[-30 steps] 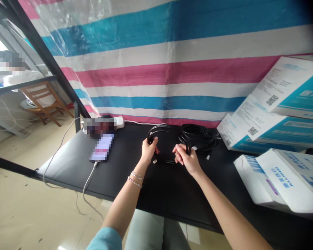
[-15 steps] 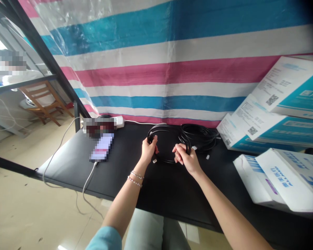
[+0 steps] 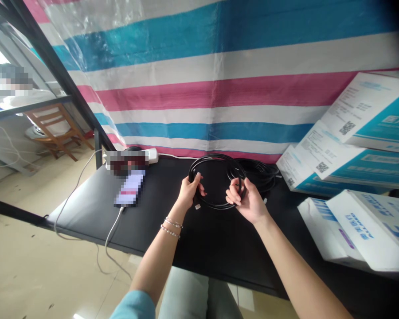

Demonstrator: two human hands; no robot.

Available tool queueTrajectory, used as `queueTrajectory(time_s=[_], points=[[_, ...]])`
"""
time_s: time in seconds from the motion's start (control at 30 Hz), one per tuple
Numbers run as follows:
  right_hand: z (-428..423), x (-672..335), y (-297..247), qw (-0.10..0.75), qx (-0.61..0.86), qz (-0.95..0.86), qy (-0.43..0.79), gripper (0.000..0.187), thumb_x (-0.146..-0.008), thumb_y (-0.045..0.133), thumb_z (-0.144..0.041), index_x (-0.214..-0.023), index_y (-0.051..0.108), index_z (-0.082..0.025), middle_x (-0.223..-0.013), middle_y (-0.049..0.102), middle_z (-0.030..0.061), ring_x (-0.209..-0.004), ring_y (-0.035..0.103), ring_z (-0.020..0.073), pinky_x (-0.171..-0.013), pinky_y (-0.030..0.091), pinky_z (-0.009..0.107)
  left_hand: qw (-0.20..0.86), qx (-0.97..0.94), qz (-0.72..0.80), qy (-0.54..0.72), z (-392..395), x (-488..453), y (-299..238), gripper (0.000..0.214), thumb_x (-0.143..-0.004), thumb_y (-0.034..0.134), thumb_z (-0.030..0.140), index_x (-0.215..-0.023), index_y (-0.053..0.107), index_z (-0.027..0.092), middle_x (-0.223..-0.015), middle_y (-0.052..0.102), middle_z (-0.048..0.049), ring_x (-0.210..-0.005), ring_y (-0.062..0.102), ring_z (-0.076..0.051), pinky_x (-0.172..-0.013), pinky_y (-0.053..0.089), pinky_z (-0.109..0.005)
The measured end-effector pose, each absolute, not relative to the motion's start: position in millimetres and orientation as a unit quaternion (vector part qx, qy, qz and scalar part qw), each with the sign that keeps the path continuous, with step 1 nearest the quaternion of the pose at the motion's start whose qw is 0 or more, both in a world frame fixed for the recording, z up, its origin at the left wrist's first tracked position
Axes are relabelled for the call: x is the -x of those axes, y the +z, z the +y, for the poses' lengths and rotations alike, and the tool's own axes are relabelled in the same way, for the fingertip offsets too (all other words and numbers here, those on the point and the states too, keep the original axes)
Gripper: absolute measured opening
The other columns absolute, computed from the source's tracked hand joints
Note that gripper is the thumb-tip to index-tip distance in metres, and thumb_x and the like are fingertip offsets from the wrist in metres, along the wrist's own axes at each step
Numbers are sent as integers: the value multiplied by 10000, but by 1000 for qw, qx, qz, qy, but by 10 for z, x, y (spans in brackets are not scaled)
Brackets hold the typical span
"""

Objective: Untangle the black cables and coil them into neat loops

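One springy coil [image 3: 216,157], gripped from both sides

Gathered into an open ring over the middle of the black table [image 3: 199,243]; hard to say whether resting on it or just lifted. Seen partly overlapping a second coil [image 3: 265,175], behind and to the right. Gripped at the left side by the left hand [image 3: 189,192], thumb uppermost, and at the right side by the right hand [image 3: 244,195], fingers curled about the strands. Hidden by the fingers: how many turns under each grip.

Probably light, with a smooth and slightly slippery skin; likely bendy but springy, apt to push outward and spread if loosened. Not fragile by the look of it, though best spared sharp kinks. Best taken at opposite sides, all turns bundled together, thumb over and fingers inside. Worth keeping clear of the grip: the small white piece [image 3: 197,207], just below the left hand.
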State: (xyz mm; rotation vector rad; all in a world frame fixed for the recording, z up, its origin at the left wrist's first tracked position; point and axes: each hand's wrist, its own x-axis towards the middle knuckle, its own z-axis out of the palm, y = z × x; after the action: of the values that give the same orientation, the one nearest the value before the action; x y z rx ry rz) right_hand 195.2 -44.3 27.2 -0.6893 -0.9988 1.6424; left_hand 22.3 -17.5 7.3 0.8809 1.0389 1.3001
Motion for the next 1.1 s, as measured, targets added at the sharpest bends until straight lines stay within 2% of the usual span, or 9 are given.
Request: queueTrajectory(time_s=[0.17, 0.3, 0.53, 0.7, 0.87, 0.93, 1.1], points=[[-426, -1975, 293, 508, 302, -413, 693, 426, -773, 419, -628, -649, 510, -231, -393, 237, -78, -372, 218, 94, -439, 273, 257, 605, -367, 423, 566, -168, -225, 67, 453, -679, 596, 579, -788, 497, 151, -407, 349, 104, -310, 298, -28, -378, 363, -200], [-422, -1972, 277, 513, 285, -409, 699, 431, -799, 413, -601, -594, 457, -224, -400, 229, -75, -375, 194, 88, -433, 258, 247, 618, -348, 420, 566, -169, -226, 67, 448, -691, 577, 589, -797, 475, 166, -420, 321, 110, -319, 272, -25, -368, 338, -193], [-403, -1979, 222, 519, 283, -400, 701, 462, -817, 407, -584, -550, 329, -215, -418, 212, -69, -389, 159, 90, -420, 211, 241, 646, -309, 409, 566, -182, -216, 117, 350, -721, 592, 491, -809, 449, 184, -455, 262, 122, -323, 239, -18, -365, 289, -178], [-407, -1973, 231, 517, 265, -374, 723, 426, -788, 487, -558, -559, 406, -208, -423, 286, -60, -396, 239, 87, -442, 240, 242, 654, -301, 399, 567, -185, -188, 131, 335, -718, 604, 472, -787, 452, 182, -450, 255, 119, -323, 216, -14, -356, 252, -173], [-432, -1976, 272, 503, 240, -349, 753, 344, -755, 541, -551, -690, 530, -214, -423, 368, -64, -394, 291, 86, -461, 299, 250, 651, -290, 406, 571, -173, -170, 116, 343, -711, 612, 473, -766, 452, 175, -439, 261, 117, -319, 218, -15, -354, 241, -173], [-437, -1983, 274, 500, 212, -344, 766, 348, -751, 549, -556, -711, 544, -210, -402, 345, -76, -382, 273, 75, -461, 313, 239, 655, -288, 404, 570, -170, -168, 114, 324, -707, 623, 442, -769, 454, 173, -437, 277, 115, -322, 230, -17, -359, 247, -173], [-422, -1990, 235, 499, 175, -336, 780, 380, -782, 548, -522, -595, 472, -201, -360, 181, -104, -358, 130, 55, -424, 299, 203, 655, -290, 415, 561, -176, -172, 129, 297, -676, 659, 356, -751, 434, 179, -441, 310, 112, -330, 253, -17, -367, 256, -168]])
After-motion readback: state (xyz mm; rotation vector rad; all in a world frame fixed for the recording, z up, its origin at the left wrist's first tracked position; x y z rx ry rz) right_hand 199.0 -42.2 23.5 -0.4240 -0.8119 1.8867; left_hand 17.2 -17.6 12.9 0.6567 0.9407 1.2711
